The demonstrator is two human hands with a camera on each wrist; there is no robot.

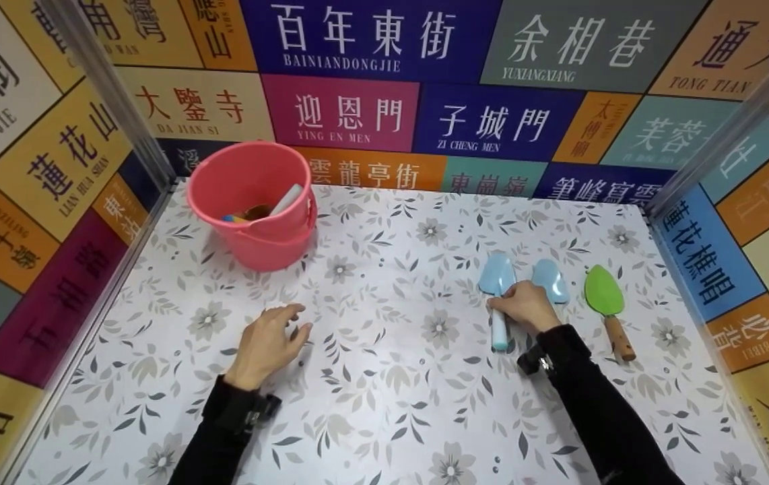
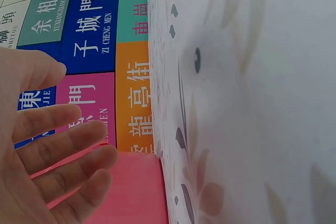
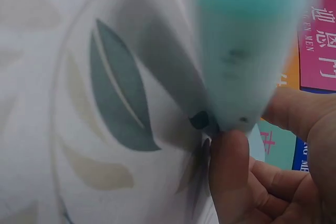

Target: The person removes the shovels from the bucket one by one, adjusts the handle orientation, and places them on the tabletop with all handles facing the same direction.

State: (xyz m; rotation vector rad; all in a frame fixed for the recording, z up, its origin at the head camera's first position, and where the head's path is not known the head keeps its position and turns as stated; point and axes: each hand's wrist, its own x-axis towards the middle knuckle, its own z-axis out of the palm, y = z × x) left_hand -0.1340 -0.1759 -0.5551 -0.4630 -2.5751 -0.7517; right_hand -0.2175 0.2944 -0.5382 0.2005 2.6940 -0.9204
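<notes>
Light-blue trowel [image 1: 497, 277]: located on the right-hand part of the worktop [image 1: 384, 377], in the grasp of your right hand [image 1: 527, 304], whose thumb and fingers pinch it at the top of the handle, just below the blade. Its long axis runs nearly straight away from you, blade towards the back wall [image 1: 344, 108], handle end towards you. The right wrist view shows the pale handle close up; whether the whole trowel is clear of the worktop cannot be determined. The governing relation, in this judgement, is that between trowel and pink bucket [image 1: 266, 252]: the bucket stands well to the left of the trowel and somewhat farther from you, so the trowel's axis points past it rather than at it. Your right hand is the nearer to the trowel; your left hand [image 1: 266, 343] is well apart from it, on the near side of the bucket, and is the nearer of the two to that vessel. Your left hand is released, fingers relaxed and slightly bent, grasping nothing. Just right of the trowel lies a second blue blade [image 1: 550, 281], its lower part hidden behind your right hand; farther right lies a green trowel [image 1: 605, 293] with a brown handle, apart from both hands.
</notes>
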